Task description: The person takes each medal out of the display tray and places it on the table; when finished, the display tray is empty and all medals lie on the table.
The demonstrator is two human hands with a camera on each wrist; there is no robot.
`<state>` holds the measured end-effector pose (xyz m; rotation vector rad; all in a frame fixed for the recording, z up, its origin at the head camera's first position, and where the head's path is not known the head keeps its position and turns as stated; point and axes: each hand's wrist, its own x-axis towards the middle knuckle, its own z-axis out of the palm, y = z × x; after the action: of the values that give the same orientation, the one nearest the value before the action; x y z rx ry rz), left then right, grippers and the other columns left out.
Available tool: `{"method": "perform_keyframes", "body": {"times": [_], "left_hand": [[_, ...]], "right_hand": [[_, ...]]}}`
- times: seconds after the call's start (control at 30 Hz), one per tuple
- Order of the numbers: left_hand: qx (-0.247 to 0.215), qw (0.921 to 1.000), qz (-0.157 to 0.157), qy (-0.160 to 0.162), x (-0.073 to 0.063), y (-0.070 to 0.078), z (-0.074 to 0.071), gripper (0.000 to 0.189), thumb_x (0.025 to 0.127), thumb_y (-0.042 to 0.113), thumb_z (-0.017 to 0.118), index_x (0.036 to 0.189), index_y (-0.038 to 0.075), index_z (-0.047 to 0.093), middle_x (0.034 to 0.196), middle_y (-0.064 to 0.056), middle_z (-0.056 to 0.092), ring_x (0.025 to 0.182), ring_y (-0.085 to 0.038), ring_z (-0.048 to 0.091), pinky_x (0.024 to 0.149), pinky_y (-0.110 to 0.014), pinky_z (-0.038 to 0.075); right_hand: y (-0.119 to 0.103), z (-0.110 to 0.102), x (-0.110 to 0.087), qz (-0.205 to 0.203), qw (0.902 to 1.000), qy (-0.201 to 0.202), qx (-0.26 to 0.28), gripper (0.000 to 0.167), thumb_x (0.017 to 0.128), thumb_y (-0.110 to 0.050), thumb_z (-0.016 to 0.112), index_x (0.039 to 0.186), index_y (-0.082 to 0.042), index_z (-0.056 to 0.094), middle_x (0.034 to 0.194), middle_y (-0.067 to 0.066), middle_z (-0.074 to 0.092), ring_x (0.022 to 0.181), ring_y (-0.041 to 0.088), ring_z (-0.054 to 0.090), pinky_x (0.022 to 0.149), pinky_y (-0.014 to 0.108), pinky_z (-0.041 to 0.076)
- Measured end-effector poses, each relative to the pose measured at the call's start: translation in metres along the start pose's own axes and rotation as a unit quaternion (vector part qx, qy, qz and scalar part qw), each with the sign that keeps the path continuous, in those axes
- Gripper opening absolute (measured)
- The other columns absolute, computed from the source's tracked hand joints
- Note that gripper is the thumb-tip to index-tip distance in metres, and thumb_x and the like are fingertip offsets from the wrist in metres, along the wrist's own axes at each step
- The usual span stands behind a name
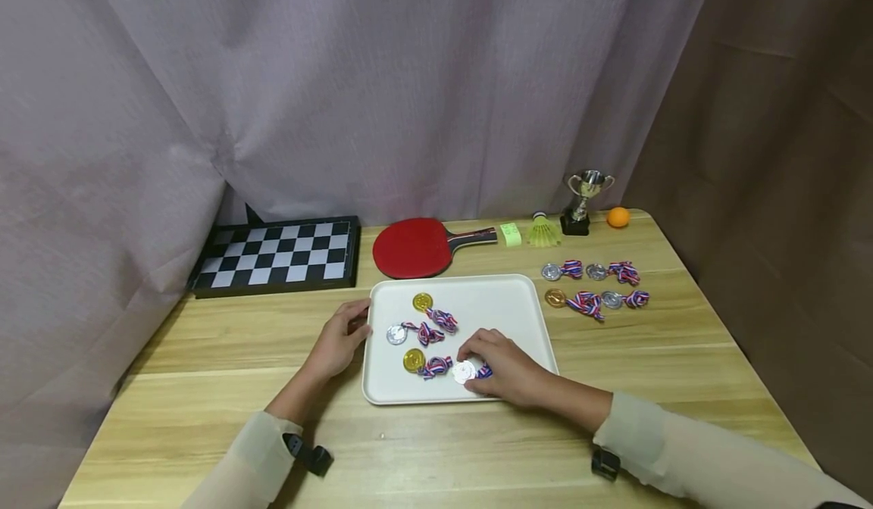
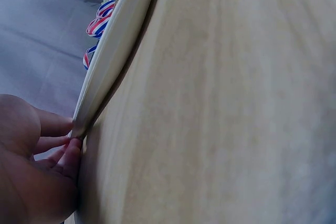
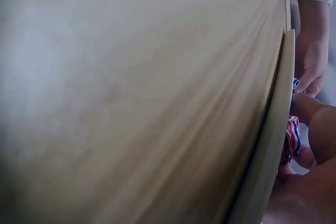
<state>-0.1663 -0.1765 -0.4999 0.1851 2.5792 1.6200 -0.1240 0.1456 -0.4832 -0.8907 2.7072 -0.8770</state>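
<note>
A white tray [image 1: 494, 304] lies on the wooden table, and my left hand [image 1: 339, 340] holds its left rim. Up close in the left wrist view, thumb and fingers meet at the rim. My right hand [image 1: 508, 366] pinches a silver medal [image 1: 464, 373] by its edges, low over the tray's front part; its striped ribbon is partly hidden by the fingers. Left of it are a gold medal [image 1: 413, 360], a silver medal [image 1: 396, 334] and another gold medal [image 1: 422, 301], each with a bunched red, white and blue ribbon.
Right of the tray are silver medals [image 1: 551, 271] and a bronze-coloured medal [image 1: 555, 298]. Along the back stand a chessboard [image 1: 280, 255], red table tennis bat [image 1: 412, 248], yellow-green block [image 1: 510, 234], shuttlecock [image 1: 543, 231], trophy cup [image 1: 580, 204] and orange ball [image 1: 617, 217], before a grey curtain [image 1: 409, 92].
</note>
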Motion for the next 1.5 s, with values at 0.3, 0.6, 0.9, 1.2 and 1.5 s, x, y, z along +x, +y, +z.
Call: {"method": "perform_keyframes", "body": {"times": [0.3,0.6,0.9,1.2,1.5], "left_hand": [[0.005,0.9999,-0.014,-0.002,-0.001,0.002,0.000,0.049,0.100,-0.007,0.057,0.149,-0.005,0.049,0.148,-0.020,0.050,0.130,-0.034,0.054,0.110,-0.046,0.049],[0.008,0.9999,-0.013,-0.002,-0.001,0.002,0.000,0.049,0.100,-0.007,0.057,0.149,-0.005,0.049,0.147,-0.020,0.051,0.129,-0.034,0.055,0.109,-0.046,0.049],[0.010,0.9999,-0.012,-0.001,-0.001,0.001,0.000,0.050,0.100,-0.008,0.057,0.149,-0.006,0.048,0.147,-0.020,0.050,0.128,-0.034,0.055,0.109,-0.046,0.050],[0.012,0.9999,-0.012,0.000,-0.001,0.000,0.000,0.050,0.100,-0.007,0.057,0.149,-0.006,0.048,0.148,-0.020,0.050,0.129,-0.034,0.055,0.110,-0.047,0.049],[0.011,0.9999,-0.005,0.002,-0.001,0.002,0.000,0.049,0.100,-0.008,0.058,0.148,-0.007,0.049,0.147,-0.021,0.051,0.128,-0.036,0.056,0.109,-0.048,0.049]], "right_hand": [[0.002,-0.011,-0.002,-0.015,0.9990,-0.022,0.036,0.030,0.086,-0.013,0.081,0.112,-0.014,0.066,0.108,-0.005,0.064,0.104,0.015,0.058,0.095,0.036,0.052],[0.007,-0.041,-0.014,0.021,0.9924,-0.048,0.111,0.032,0.093,-0.011,0.076,0.121,-0.016,0.062,0.096,-0.006,0.061,0.088,0.011,0.055,0.076,0.025,0.051],[0.037,-0.082,-0.044,0.042,0.9933,0.005,0.107,0.032,0.095,-0.016,0.076,0.125,-0.014,0.066,0.115,-0.001,0.068,0.098,0.014,0.061,0.083,0.026,0.056],[0.083,-0.102,-0.071,0.080,0.9943,0.069,0.017,0.036,0.093,-0.013,0.077,0.128,-0.013,0.068,0.120,0.004,0.068,0.108,0.022,0.061,0.092,0.039,0.054],[0.100,-0.093,-0.075,0.090,0.9925,0.077,-0.030,0.034,0.087,-0.005,0.080,0.120,-0.007,0.071,0.125,0.017,0.068,0.119,0.039,0.061,0.102,0.058,0.049]]}}
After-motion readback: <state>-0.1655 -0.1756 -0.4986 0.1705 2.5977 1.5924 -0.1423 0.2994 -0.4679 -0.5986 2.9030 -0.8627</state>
